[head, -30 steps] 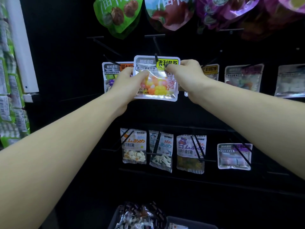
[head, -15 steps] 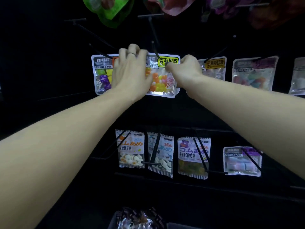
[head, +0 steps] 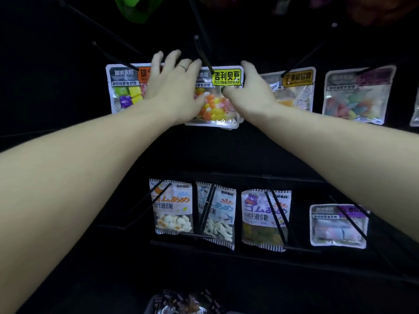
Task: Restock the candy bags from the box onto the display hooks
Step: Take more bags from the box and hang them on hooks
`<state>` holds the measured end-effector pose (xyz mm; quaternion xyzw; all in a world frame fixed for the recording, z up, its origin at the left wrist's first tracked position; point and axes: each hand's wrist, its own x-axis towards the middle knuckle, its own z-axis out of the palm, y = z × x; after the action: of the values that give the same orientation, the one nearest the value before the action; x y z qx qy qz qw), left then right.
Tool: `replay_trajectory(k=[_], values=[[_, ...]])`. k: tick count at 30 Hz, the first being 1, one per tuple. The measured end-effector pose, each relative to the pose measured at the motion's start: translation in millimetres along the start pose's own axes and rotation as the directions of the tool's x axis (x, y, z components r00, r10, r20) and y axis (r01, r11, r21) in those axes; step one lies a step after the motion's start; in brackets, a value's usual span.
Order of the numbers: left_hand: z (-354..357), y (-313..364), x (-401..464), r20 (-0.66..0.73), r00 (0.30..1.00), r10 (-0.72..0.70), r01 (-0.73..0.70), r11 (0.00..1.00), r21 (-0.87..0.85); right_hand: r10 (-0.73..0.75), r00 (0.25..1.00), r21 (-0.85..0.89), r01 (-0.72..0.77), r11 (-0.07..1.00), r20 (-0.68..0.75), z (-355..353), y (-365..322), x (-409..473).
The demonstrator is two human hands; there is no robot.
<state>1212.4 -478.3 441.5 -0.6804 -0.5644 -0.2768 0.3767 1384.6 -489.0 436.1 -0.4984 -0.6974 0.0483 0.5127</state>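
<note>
A clear candy bag [head: 217, 105] with a yellow label and orange, yellow and white sweets hangs on a black display hook [head: 203, 55] in the middle row. My left hand [head: 174, 87] lies flat over the bag's left half with fingers spread and straight. My right hand [head: 249, 91] is at the bag's right edge, thumb on its front; its fingers are hidden behind the bag. The box [head: 181, 304] with more wrapped bags shows at the bottom edge.
Neighbouring bags hang left [head: 124, 87] and right [head: 294, 87], with another further right [head: 358, 96]. A lower row holds several bags [head: 265, 218] on long black hooks that stick out toward me. Large pouches hang above, mostly cut off.
The bag has slid back along the hook toward the panel. My left hand went from gripping its left edge to lying flat on its front. The view has tilted down and closer.
</note>
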Motion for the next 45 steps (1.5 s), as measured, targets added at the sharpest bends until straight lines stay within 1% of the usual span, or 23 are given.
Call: replay_trajectory(k=[2, 5, 12, 17, 22, 27, 31, 36, 40, 43, 45], values=[[-2, -3, 4, 0.039, 0.999, 0.023, -0.023, 1.0, -0.013, 0.034, 0.999, 0.077, -0.034, 0.996, 0.0, 2, 1, 1], [-7, -7, 7, 0.072, 0.997, 0.042, -0.041, 0.999, -0.021, 0.068, 0.998, 0.146, -0.065, 0.987, -0.016, 4, 1, 3], [-9, -3, 4, 0.099, 0.994, 0.042, -0.039, 0.999, -0.03, 0.091, 0.995, 0.183, -0.082, 0.98, -0.043, 6, 3, 0], [-14, -3, 3, 0.128, 0.99, 0.054, -0.055, 0.998, 0.006, 0.116, 0.992, 0.191, -0.105, 0.976, -0.051, 10, 2, -1], [-19, -1, -4, 0.082, 0.995, 0.064, -0.071, 0.995, 0.075, 0.149, 0.988, 0.217, -0.152, 0.964, 0.029, 8, -1, -11], [-27, 1, -27, 0.084, 0.996, 0.03, -0.035, 0.997, 0.067, 0.176, 0.976, 0.156, -0.195, 0.968, 0.125, -3, 3, -38], [-34, 8, -56, 0.044, 0.999, 0.001, -0.003, 0.999, 0.047, 0.189, 0.966, 0.113, -0.21, 0.971, 0.175, -18, -5, -65], [-50, 40, -105, 0.045, 0.999, 0.023, -0.02, 0.997, -0.07, 0.208, 0.956, 0.009, -0.215, 0.977, 0.207, -35, -11, -103], [-66, 82, -152, 0.035, 0.995, 0.098, -0.088, 0.97, -0.227, 0.204, 0.96, 0.047, -0.216, 0.975, 0.192, -43, -7, -143], [-73, 118, -195, 0.02, 0.98, 0.197, -0.172, 0.898, -0.406, 0.191, 0.969, 0.122, -0.211, 0.97, 0.156, -58, 5, -188], [-79, 141, -226, 0.012, 0.974, 0.224, -0.185, 0.834, -0.519, 0.206, 0.967, 0.183, -0.231, 0.955, 0.147, -73, 17, -228]])
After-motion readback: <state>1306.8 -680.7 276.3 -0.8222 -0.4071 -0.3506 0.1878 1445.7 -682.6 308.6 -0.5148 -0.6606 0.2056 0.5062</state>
